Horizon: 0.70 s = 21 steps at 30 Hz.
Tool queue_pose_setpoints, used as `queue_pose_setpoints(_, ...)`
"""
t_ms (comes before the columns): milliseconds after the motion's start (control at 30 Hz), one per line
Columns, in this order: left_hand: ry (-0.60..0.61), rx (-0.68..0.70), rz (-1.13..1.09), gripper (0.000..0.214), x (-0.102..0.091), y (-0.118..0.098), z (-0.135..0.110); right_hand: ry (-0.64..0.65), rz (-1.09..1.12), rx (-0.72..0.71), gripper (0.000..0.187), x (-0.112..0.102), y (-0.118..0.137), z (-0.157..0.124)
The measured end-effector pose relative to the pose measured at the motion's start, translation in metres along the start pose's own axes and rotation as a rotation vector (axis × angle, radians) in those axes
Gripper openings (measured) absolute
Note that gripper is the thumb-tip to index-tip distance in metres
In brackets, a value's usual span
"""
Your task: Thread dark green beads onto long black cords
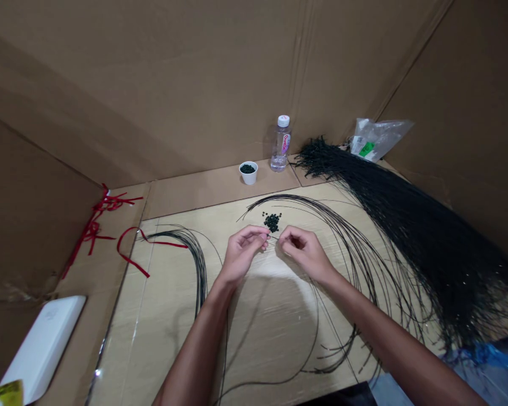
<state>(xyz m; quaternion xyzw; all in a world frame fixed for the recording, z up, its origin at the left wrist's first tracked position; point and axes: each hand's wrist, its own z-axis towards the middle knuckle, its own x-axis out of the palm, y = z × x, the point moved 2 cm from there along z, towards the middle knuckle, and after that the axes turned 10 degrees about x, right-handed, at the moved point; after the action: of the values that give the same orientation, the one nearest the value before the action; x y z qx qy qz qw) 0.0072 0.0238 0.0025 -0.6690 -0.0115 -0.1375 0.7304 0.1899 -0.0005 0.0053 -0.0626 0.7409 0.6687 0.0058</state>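
My left hand (242,251) and my right hand (303,252) meet over the middle of the tan work board (173,316), fingers pinched. Between the two sets of fingertips runs a thin black wire (274,237); what each pinch holds beyond that is too small to tell. A small heap of dark beads (272,221) lies just beyond my fingertips. Loose black wires (347,237) arc across the board on the right. A smaller bunch of black wires (200,259) curves down on the left, by my left forearm.
A thick bundle of black wires (410,225) lies along the right. A white cup of beads (248,172) and a water bottle (281,144) stand at the back. Red ties (101,225) lie left, a white box (42,347) lower left, a plastic bag (376,138) back right. Cardboard walls surround.
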Motion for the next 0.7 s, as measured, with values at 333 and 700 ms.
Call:
queue_pose_setpoints(333, 0.007, -0.003, 0.010, 0.022, 0.0010, -0.0024, -0.0005, 0.008, 0.004, -0.004, 0.007, -0.0006, -0.0002, 0.0000)
queue_pose_setpoints(700, 0.029, -0.024, 0.039, 0.027, 0.0047, -0.0044, -0.0018, -0.002, -0.025, -0.014, 0.009, 0.0011, 0.0042, -0.0011)
